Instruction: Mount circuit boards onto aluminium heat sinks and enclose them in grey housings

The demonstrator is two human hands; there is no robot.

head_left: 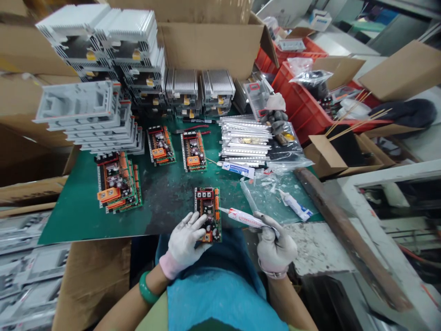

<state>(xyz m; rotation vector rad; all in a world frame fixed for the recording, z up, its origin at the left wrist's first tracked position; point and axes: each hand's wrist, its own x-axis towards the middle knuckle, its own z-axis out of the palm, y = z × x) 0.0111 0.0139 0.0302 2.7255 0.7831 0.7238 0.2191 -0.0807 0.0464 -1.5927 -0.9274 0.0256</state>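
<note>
My left hand (186, 241), in a white glove, grips the near end of a green circuit board (208, 209) with orange and black parts, holding it at the front edge of the green mat (82, 211). My right hand (274, 243), also gloved, is closed around a white tube with red print (243, 217). The tube's nozzle points left and touches the board's right edge.
A stack of boards (117, 186) lies at the left, two more boards (177, 147) further back. Grey heat sinks (103, 59) and metal strips (244, 138) are piled behind. Two more tubes (296, 207) lie on plastic bags. Red crates (303, 105) and cardboard boxes stand at the right.
</note>
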